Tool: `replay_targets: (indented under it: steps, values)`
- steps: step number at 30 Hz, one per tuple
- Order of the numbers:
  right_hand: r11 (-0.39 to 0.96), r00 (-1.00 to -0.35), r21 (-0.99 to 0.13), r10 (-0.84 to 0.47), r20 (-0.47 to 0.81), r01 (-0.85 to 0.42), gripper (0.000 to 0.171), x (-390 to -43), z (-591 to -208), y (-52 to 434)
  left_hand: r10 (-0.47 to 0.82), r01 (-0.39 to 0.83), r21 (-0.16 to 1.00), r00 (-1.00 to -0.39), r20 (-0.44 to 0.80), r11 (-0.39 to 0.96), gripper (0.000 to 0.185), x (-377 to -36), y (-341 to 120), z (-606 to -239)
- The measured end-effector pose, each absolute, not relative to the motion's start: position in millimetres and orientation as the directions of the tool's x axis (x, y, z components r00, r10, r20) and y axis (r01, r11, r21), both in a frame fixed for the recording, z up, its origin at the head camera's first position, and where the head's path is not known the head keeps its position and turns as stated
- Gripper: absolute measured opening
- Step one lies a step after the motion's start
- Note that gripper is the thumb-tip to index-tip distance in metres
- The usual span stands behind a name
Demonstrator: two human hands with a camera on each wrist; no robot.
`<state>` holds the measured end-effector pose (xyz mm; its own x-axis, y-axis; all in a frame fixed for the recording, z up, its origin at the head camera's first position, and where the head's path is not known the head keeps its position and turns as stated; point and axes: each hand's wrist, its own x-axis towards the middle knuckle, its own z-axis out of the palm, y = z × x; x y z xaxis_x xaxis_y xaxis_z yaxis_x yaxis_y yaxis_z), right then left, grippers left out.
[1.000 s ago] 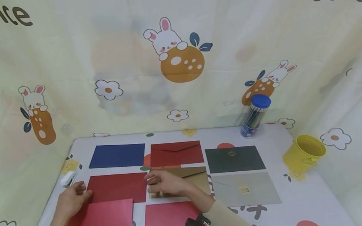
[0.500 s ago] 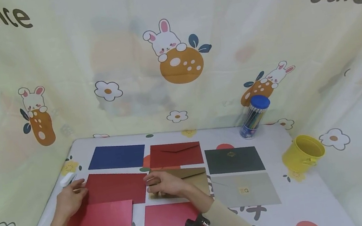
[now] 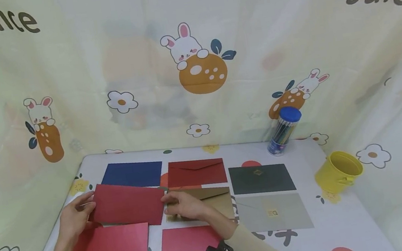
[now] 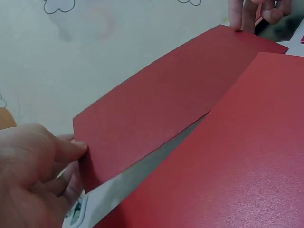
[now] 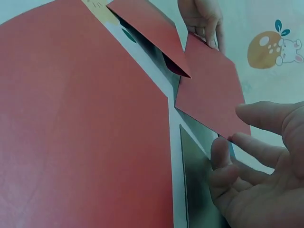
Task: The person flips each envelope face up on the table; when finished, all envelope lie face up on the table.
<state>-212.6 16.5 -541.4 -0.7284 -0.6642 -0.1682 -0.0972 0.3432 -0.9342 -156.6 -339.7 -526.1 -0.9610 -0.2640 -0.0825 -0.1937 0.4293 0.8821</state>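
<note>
A dark red envelope [image 3: 129, 204] is held between both hands, its left end raised off the table and its surface slightly bowed. My left hand [image 3: 74, 218] pinches the left edge, thumb on the upper face in the left wrist view. At the opposite end, my right hand [image 3: 186, 206] has its thumb and index finger on the corner, its other fingers bent. Under that hand lies a kraft-brown envelope [image 3: 217, 202], partly covered. Closer to me, a brighter red envelope [image 3: 117, 246] lies below the raised one.
Behind lie a blue envelope [image 3: 134, 174] and a red flapped one [image 3: 196, 173]. Dark green [image 3: 262, 179] and grey [image 3: 275, 213] envelopes lie to the right, a pinkish-red one [image 3: 187, 247] in front. A pencil jar [image 3: 284, 131] and yellow bucket [image 3: 333, 175] stand at right.
The left end of the dark red envelope has risen from the table with my left hand now pinching it. My right hand has stayed nearly in place at the other end.
</note>
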Motion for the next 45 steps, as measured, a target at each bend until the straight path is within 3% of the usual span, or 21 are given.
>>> replay_targets:
  steps: [10, 15, 26, 36, 45]
  values:
    - [0.321, -0.773, -0.940, -0.623, -0.116, -0.118, 0.041, -214, -536, 16, -0.288, -0.169, 0.912, -0.956, -0.059, 0.373, 0.046, -154, -339, -523]
    - [0.293, -0.809, -0.952, -0.578, -0.106, -0.085, 0.038, -218, -528, 18, -0.315, -0.167, 0.894, -0.949, -0.031, 0.415, 0.048, -155, -337, -520]
    - [0.227, -0.850, -0.965, -0.527, -0.005, -0.135, 0.043, -221, -516, 22, -0.324, -0.157, 0.911, -0.946, -0.028, 0.382, 0.053, -152, -338, -520]
    - [0.181, -0.897, -0.972, -0.438, 0.059, -0.152, 0.033, -224, -513, 21, -0.228, -0.105, 0.968, -0.972, -0.052, 0.226, 0.054, -146, -342, -519]
    - [0.115, -0.918, -0.987, -0.393, 0.062, -0.116, 0.024, -226, -512, 18, -0.234, -0.083, 0.950, -0.972, -0.011, 0.300, 0.049, -147, -343, -522]
